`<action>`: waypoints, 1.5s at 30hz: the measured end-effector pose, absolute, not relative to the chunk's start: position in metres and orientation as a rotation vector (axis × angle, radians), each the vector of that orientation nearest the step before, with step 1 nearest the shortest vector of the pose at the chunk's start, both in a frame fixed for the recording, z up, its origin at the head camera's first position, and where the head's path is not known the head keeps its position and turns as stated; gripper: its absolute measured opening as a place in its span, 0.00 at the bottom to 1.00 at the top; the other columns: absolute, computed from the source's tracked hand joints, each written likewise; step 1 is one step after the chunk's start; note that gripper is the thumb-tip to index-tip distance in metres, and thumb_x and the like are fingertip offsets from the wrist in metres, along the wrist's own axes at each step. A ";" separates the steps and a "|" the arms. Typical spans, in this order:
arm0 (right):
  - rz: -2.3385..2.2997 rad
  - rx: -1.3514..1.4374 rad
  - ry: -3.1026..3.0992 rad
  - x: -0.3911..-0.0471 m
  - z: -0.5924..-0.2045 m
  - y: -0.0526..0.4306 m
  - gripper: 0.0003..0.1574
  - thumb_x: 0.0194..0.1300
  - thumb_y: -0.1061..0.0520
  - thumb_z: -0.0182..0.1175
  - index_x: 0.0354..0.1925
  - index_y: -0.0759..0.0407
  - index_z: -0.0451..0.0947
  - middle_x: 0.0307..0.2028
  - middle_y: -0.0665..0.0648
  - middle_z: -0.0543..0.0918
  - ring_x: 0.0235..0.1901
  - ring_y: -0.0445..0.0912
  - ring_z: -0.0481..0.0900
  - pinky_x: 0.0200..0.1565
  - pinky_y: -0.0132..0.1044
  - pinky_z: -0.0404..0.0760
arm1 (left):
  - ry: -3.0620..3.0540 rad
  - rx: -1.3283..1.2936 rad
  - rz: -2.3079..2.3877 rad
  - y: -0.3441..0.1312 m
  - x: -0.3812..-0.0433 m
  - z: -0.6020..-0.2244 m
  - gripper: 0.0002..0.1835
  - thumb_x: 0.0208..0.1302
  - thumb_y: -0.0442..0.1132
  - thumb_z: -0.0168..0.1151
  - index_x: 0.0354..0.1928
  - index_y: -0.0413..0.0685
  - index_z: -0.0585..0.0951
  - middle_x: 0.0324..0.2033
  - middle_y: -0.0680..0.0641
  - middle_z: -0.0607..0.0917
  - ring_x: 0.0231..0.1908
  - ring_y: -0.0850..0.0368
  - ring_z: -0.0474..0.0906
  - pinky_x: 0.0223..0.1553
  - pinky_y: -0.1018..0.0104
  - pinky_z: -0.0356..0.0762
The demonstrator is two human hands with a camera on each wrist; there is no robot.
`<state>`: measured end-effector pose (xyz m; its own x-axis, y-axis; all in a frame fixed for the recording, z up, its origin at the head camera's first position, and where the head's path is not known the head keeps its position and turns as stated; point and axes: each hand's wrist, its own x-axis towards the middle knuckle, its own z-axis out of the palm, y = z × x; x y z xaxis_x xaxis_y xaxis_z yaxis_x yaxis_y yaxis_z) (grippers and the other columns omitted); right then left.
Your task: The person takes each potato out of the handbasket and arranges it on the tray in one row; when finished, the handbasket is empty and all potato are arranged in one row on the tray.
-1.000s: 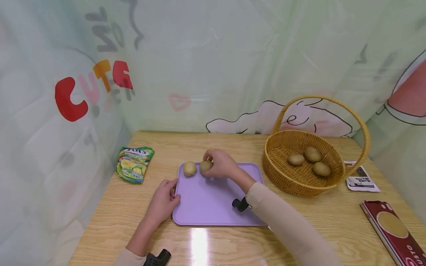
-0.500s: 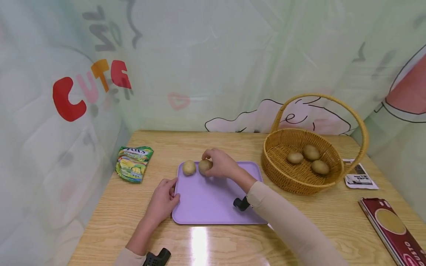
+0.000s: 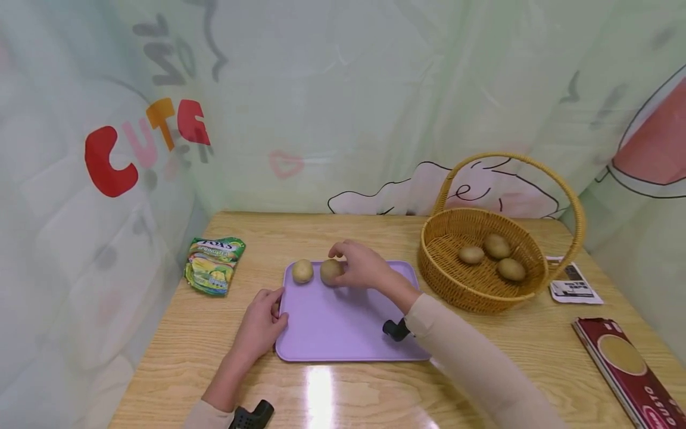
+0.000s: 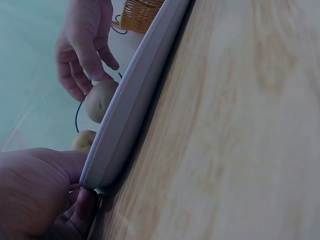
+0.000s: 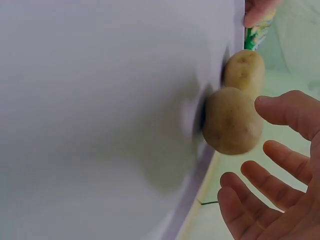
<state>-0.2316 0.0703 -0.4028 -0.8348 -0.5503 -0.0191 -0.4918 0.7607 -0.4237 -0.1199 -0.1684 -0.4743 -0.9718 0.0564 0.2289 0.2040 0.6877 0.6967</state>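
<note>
Got my L hand (image 3: 261, 322) clamped on lilac tray (image 3: 332, 333), left edge, prob to steady it; R hand (image 3: 364, 266), grip apart, beside right-side potato (image 3: 329, 273) nr far edge.

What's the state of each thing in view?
Tray: right side up, holding two potatoes.
Left hand: gripping the tray's edge.
Right hand: fingers apart beside one potato.
Basket: upright, three potatoes inside.
Green packet: lying down, seal unclear.
Red package: lying flat.
White packet: lying flat.
</note>
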 end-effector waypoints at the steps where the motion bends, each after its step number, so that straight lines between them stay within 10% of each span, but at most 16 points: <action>1: -0.614 -0.840 2.816 -0.231 -0.401 0.073 0.32 0.49 0.50 0.74 0.53 0.53 0.77 0.51 0.55 0.78 0.50 0.49 0.75 0.50 0.45 0.75 | -2.708 -0.215 -1.150 -0.168 -0.120 -0.475 0.29 0.52 0.26 0.68 0.59 0.29 0.76 0.34 0.46 0.74 0.28 0.61 0.69 0.28 0.70 0.72; 45: -0.756 -0.601 3.035 -0.250 -0.322 0.260 0.26 0.55 0.55 0.72 0.51 0.57 0.77 0.48 0.59 0.80 0.45 0.55 0.77 0.46 0.51 0.75 | -2.796 -0.157 -1.154 -0.170 -0.116 -0.470 0.30 0.55 0.29 0.69 0.62 0.32 0.74 0.37 0.47 0.75 0.29 0.60 0.71 0.28 0.70 0.73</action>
